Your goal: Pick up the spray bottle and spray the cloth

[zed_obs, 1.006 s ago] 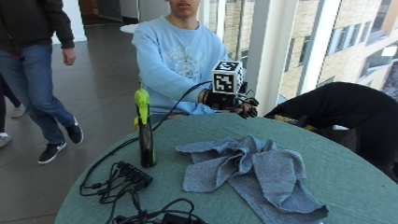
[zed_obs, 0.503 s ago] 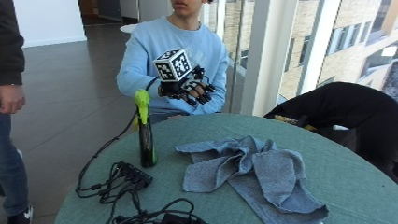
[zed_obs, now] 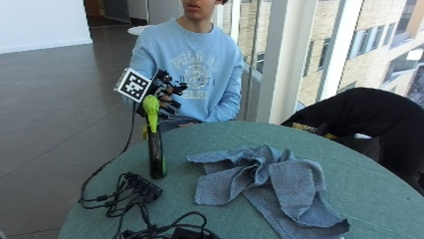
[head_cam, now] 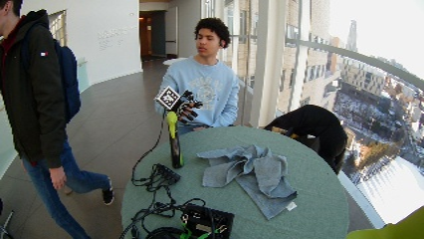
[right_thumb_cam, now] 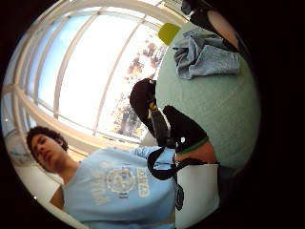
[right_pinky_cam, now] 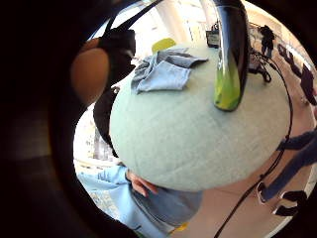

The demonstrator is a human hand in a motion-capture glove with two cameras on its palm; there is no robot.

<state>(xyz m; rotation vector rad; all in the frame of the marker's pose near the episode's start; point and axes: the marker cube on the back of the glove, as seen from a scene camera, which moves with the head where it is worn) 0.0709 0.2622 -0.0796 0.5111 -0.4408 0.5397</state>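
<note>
Risk lay in tipping the spray bottle [zed_obs: 156,144], tall and narrow. We saw the gloved right hand [zed_obs: 167,97] just behind its green head, fingers spread, holding nothing, cloth [zed_obs: 265,181] to the right.

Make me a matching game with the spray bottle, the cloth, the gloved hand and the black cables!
Things:
1. spray bottle
2. cloth
3. right hand
4. black cables

Where or how:
A. lying crumpled in the middle of the table
B. standing upright near the table's edge
C. up in the air behind the bottle's green top
D. tangled on the table beside the bottle's base

Pairs: 1-B, 2-A, 3-C, 4-D
</note>
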